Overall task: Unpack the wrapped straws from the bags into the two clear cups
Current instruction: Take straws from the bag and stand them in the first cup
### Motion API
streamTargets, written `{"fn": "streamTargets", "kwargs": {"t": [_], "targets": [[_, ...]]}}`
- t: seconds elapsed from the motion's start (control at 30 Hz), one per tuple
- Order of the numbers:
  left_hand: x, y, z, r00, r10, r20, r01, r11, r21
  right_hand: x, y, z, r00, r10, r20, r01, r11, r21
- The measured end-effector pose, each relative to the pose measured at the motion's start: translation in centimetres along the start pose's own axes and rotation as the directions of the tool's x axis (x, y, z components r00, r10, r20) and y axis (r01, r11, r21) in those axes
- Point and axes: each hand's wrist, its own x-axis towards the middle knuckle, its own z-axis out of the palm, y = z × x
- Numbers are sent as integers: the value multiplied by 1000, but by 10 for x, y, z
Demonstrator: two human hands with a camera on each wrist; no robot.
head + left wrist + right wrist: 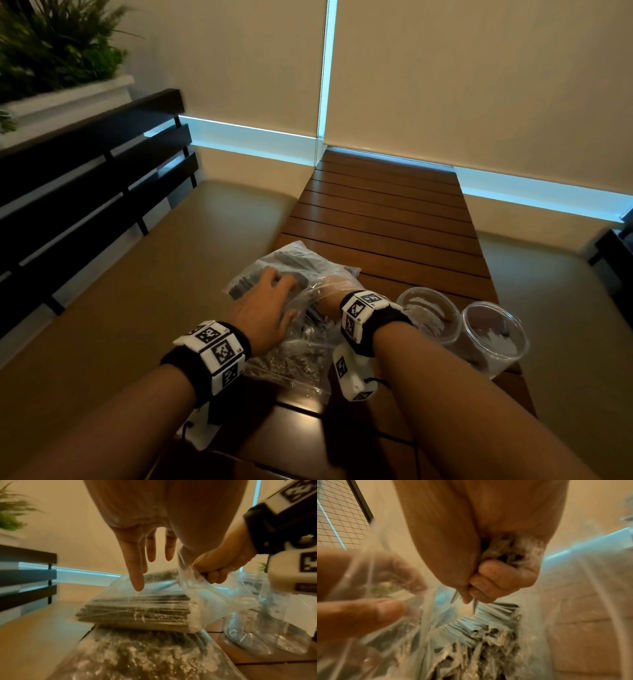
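A green plant [51, 44] sits in a white planter [68, 99] above a dark slatted bench back [92, 178], left of the wooden table [387, 212].

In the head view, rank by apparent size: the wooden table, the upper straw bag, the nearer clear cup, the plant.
1. Table
2. Plant, cropped by the frame
3. Upper bag, partly covered by the hands
4. Nearer cup

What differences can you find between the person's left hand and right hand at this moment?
1. The left hand lies outside the clear plastic bag; the right hand reaches inside it.
2. The left hand's fingers are straight and spread; the right hand's are curled.
3. The left hand holds nothing; the right hand's grip closes on a bunch of dark wrapped straws.

Both wear black wristbands with white marker blocks.
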Motion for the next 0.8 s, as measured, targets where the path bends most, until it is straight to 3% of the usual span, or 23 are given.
{"fn": "streamTargets", "kwargs": {"t": [0.1, 0.17, 0.23, 0.3, 0.5, 0.67, 0.73, 0.8], "targets": [[6, -6, 14, 991, -118, 64, 125, 986, -112, -5, 0, -9, 994, -5, -106, 6, 1000, 12], [11, -5, 23, 981, -151, 118, 167, 976, -138, -17, 0, -17, 993, -36, -112, 30, 998, -51], [15, 0, 30, 975, -157, 156, 181, 971, -156, -33, 6, -23, 995, 31, -90, -41, 993, -112], [21, 4, 36, 970, -163, 181, 195, 965, -177, -54, 20, -32, 983, 83, -166, -113, 978, -177], [37, 16, 43, 969, -199, 146, 216, 970, -113, -125, 61, -75, 953, 109, -283, -209, 912, -354], [33, 33, 49, 914, -294, 278, 308, 951, -5, -177, 95, -112, 904, 178, -389, -310, 899, -310], [26, 53, 41, 923, -313, 225, 329, 944, -36, -189, 107, -120, 868, 210, -449, -328, 922, -203], [21, 80, 25, 966, -254, 45, 257, 962, -92, -184, 113, -116, 846, 209, -491, -275, 959, -65]]}}
